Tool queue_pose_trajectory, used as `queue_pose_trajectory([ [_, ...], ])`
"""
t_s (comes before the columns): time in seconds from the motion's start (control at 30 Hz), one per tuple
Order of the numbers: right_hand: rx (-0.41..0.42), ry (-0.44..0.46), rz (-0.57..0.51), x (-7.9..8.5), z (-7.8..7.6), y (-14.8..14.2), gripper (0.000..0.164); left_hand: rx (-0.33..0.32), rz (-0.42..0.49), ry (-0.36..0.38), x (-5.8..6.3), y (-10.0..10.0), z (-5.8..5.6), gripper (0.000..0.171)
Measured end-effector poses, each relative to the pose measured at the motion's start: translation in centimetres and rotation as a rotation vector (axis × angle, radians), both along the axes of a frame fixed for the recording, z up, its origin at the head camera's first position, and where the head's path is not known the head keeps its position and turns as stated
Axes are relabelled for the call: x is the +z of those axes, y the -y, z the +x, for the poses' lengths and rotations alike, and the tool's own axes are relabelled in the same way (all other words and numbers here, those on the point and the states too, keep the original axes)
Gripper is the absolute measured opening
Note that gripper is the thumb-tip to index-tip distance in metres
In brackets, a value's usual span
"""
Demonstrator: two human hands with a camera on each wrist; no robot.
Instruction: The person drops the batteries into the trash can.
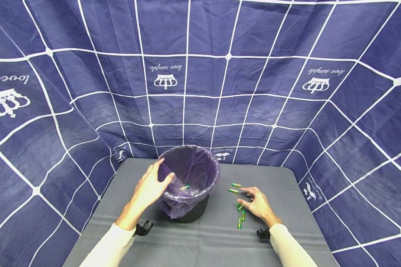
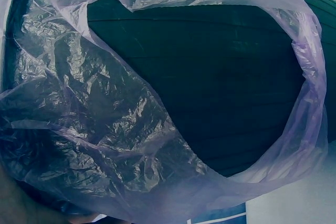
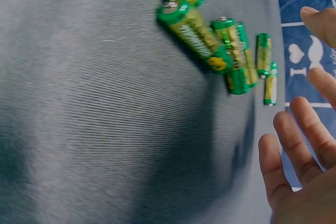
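A dark bin (image 1: 190, 213) with a translucent purple liner (image 1: 214, 178) folded over its rim stands left of centre. My left hand (image 1: 149, 186) rests at the bin's left rim. Its thumb reaches over the opening, apart from the other fingers, and touches the liner. Inside the bin lies a green and yellow battery (image 1: 186, 187). To the right of the bin, my right hand (image 1: 258, 204) is over several loose batteries (image 1: 239, 223), thumb and fingers spread with nothing between them. The right wrist view shows these batteries (image 3: 197, 38) lying on the cloth, close to one another.
Grey cloth (image 1: 220, 244) covers the table. Blue curtains (image 1: 207, 81) with white grid lines enclose the back and both sides, and the bin stands near the back one. Two batteries (image 1: 233, 191) lie farther back, beyond the right fingertips.
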State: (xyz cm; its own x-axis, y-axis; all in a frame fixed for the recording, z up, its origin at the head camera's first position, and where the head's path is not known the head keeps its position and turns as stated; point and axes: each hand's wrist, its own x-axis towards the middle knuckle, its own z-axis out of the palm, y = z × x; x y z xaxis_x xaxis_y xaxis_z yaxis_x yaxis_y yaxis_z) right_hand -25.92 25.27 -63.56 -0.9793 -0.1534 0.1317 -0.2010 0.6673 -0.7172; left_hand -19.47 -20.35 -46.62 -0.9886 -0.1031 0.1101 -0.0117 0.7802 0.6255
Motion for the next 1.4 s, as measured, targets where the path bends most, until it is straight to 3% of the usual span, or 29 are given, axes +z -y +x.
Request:
queue_pose_trajectory([
  [0.33, -0.015, 0.010, 0.051, -1.9, 0.2, 0.2, 0.067, 0.004, -0.004, -0.005, -0.1, 0.2, 0.0, 0.084],
  [0.63, 0.004, 0.017, 0.131, -2.3, 0.5, 1.1, 0.075, 0.004, -0.003, -0.005, -0.3, 0.2, 0.1, 0.084],
  [0.87, 0.026, -0.037, 0.139, -2.6, 0.9, 1.4, 0.060, 0.005, -0.004, -0.006, -0.2, 0.1, 0.1, 0.083],
  [1.07, 0.010, -0.023, 0.128, -2.7, 1.0, 1.6, 0.044, 0.005, -0.001, -0.003, -0.1, 0.1, 0.1, 0.083],
  [1.4, -0.009, -0.028, 0.108, -2.5, 0.8, 1.7, 0.036, 0.011, -0.003, 0.009, 0.0, 0.1, 0.2, 0.084],
])
